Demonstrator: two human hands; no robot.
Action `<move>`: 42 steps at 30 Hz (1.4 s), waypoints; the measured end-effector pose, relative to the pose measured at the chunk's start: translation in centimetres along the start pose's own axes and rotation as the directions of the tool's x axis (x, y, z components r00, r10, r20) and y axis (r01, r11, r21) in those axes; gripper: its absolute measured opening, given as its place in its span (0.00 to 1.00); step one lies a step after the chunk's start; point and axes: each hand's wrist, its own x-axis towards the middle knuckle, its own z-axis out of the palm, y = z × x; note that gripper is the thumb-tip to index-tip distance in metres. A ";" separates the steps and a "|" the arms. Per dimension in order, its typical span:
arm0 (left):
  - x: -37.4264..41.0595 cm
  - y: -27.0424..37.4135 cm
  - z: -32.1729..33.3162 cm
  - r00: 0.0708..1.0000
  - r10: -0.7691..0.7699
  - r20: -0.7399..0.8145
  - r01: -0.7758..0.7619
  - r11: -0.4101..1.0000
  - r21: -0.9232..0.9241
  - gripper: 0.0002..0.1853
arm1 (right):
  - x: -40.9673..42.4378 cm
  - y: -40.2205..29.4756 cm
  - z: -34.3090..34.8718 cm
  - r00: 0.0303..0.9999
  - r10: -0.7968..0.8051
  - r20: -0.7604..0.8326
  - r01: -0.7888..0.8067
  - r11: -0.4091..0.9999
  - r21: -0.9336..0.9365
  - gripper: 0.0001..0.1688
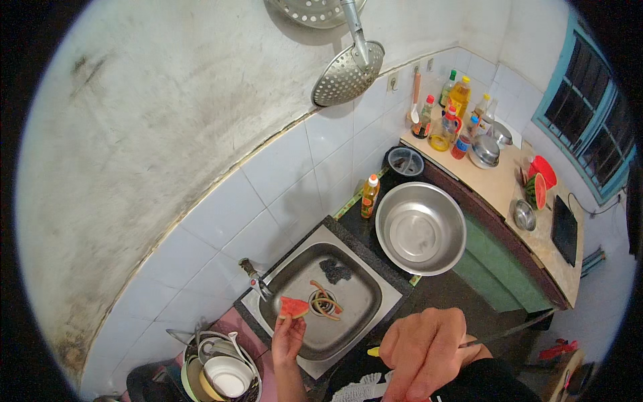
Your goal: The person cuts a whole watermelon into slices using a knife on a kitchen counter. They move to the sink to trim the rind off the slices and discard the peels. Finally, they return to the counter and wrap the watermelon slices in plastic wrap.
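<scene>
My left hand [288, 335] pinches a small wedge of red watermelon [293, 307] over the left side of the stainless steel sink [359, 311]. My right hand [427, 346] is closed near the camera at the lower right, around what looks like a knife's handle; a yellow end shows left of the fist. To its right stretches a thin knife blade [512, 331], partly hidden by the hand. Strips of watermelon rind [326, 307] lie over the sink drain, and a dark, crumpled mesh-like thing [335, 271] rests farther back in the basin.
A metal faucet [255, 280] stands at the sink's left edge. Beyond the sink are a wide metal basin [421, 228] and a bottle [370, 197]. Stacked bowls [228, 377] sit lower left. A cut watermelon [536, 191] and sauce bottles stand on the right counter; a skimmer [346, 75] hangs above.
</scene>
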 end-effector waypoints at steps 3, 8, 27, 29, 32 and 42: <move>0.6 0.0 0.1 1.000 -0.010 -0.002 0.010 1.000 0.005 0.13 | 1.0 0.3 -0.7 0.990 -0.056 0.127 0.049 0.997 0.053 0.07; 1.1 -0.2 0.1 0.999 -0.041 0.003 0.041 0.998 0.048 0.12 | 1.8 0.8 -0.6 0.968 -0.134 0.210 0.113 0.987 0.110 0.12; 0.6 1.2 5.2 0.991 0.118 0.069 -0.129 0.974 0.187 0.16 | -2.1 4.5 -3.5 0.739 0.417 -0.529 -0.635 0.694 -0.339 0.05; 0.5 1.5 6.1 0.978 0.177 0.108 -0.196 0.960 0.200 0.15 | -3.3 6.9 -5.2 0.598 0.518 -0.612 -0.791 0.505 -0.345 0.09; 0.0 1.9 7.1 0.967 0.241 0.088 -0.256 0.929 0.267 0.14 | -5.3 9.0 -6.8 0.587 0.629 -0.510 -0.808 0.407 -0.427 0.17; -2.5 2.0 9.4 0.940 0.310 0.143 -0.341 0.877 0.338 0.17 | -7.9 9.6 -6.3 0.486 0.844 -0.228 -0.859 0.413 -0.303 0.23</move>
